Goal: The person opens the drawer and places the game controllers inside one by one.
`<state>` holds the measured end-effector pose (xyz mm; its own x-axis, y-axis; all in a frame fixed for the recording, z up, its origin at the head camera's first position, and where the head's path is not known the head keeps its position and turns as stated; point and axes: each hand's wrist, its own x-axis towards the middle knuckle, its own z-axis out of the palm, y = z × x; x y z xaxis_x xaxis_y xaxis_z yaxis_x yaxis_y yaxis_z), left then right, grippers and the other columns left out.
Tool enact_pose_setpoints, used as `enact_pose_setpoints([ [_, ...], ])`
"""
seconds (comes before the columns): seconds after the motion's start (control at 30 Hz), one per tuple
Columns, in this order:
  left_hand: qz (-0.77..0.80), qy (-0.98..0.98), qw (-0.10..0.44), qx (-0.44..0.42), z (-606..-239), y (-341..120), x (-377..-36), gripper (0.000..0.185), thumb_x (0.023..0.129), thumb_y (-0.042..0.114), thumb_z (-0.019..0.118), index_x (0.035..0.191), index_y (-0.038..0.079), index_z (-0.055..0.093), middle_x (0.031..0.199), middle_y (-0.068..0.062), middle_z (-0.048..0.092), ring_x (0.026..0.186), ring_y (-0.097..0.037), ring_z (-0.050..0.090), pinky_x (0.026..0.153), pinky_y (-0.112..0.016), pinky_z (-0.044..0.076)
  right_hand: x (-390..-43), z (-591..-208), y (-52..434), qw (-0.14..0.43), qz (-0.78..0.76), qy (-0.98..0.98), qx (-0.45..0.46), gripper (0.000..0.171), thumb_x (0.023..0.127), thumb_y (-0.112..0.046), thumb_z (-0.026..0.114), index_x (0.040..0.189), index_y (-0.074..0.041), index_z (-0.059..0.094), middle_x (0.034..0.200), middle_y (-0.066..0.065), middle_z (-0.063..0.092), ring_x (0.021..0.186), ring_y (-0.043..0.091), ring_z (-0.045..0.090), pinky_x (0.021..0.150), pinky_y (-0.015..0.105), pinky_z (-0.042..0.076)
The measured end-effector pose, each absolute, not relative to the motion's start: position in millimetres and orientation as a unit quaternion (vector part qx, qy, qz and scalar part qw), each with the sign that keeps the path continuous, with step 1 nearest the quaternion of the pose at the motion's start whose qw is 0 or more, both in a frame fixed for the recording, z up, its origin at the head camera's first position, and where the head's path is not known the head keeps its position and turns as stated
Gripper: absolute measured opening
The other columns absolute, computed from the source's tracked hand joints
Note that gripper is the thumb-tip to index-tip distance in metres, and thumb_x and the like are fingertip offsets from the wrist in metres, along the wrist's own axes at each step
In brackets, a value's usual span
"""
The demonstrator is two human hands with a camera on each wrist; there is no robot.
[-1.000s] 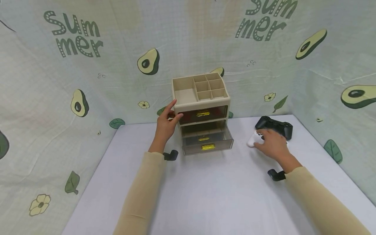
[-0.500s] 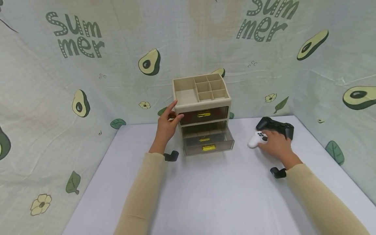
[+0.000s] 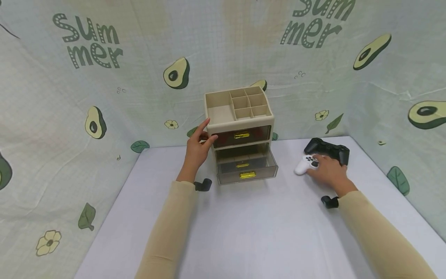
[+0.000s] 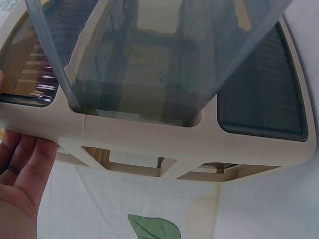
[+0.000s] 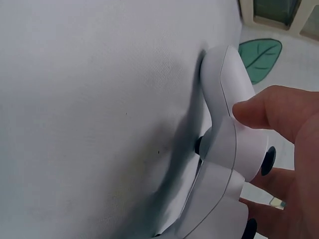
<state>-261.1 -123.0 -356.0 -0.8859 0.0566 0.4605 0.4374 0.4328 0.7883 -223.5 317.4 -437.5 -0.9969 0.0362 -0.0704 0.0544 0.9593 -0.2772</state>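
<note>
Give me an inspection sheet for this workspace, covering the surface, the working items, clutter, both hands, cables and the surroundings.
Surface: white table, cloth-covered.
Job's things: white controller lying on the table; beige drawer organizer, lower drawer pulled out, upper one closed.
Clutter: black controller behind the white one.
Hands: left hand rests on the organizer's left side; right hand grips the white controller.
Cables: nothing seen.
Surroundings: avocado-print backdrop with "Summer" lettering.

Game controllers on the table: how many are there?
2. A white controller lies right of the drawer organizer, under the right hand. A black controller sits just behind it, nearer the backdrop. None show elsewhere.
</note>
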Motion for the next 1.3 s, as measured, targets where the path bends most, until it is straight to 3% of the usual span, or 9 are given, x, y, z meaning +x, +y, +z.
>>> enact_pose_setpoints([
  [0.6,-0.508,-0.829,0.183,-0.147,-356.0,-123.0,-260.4,0.064,0.089,0.042,0.066,0.147,0.038,0.039,0.103,-0.009,0.063,0.098,-0.022,0.063,0.077,-0.037,0.054,-228.2,-432.6,323.1,0.068,-0.143,0.987,0.018,0.082,0.087,-0.050,0.055,0.142,0.008,0.036,0.139,0.035,0.041,0.121,0.058,0.041,0.092,0.083,0.021],
  [1.3,-0.511,-0.828,0.179,-0.145,-354.9,-123.7,-260.6,0.063,0.089,0.041,0.067,0.146,0.041,0.040,0.103,-0.009,0.062,0.098,-0.022,0.062,0.079,-0.038,0.053,-225.3,-436.3,318.2,0.045,-0.148,0.988,0.009,0.084,0.083,-0.049,0.061,0.142,0.007,0.038,0.136,0.035,0.045,0.120,0.056,0.043,0.092,0.083,0.018],
])
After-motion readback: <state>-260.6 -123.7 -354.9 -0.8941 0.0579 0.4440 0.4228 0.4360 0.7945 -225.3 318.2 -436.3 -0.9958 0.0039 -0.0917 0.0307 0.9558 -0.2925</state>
